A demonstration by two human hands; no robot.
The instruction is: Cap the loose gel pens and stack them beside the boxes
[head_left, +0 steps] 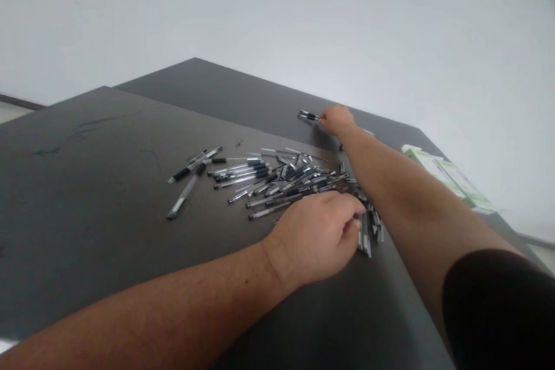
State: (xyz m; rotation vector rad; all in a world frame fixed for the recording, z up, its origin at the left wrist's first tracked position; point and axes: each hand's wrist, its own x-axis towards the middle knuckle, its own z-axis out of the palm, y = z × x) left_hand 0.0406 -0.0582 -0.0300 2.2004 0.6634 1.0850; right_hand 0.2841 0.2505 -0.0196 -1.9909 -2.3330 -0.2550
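**While the right hand [336, 119] stretches past the pile of pens [277, 182], loose ones could roll**

Where the right hand reaches, just beyond the far side of the pile, we see its fingers pinched shut on the end of a dark-capped pen [307, 116]. The pen sticks out to the left, low over the desk [108, 185]. The left hand [314, 237] rests at the near right edge of the pile, fingers curled down onto a small clump of pens [368, 234]. We cannot tell whether it grips any of them or only presses on them.

We judge the far grip the weakest point: held by one end only, the dark-capped pen could pivot or slip out. The right forearm crosses low over the pile's right edge, so a dip of that arm could drag pens out of the heap. The pens are round and lie crossed over one another, and a nudge from the left hand could set several rolling. A few stray pens [186, 191] lie well apart to the left of the pile. To the right of the pile, green-and-white packets [451, 182] sit by the desk's edge, where a swinging elbow could push them off.
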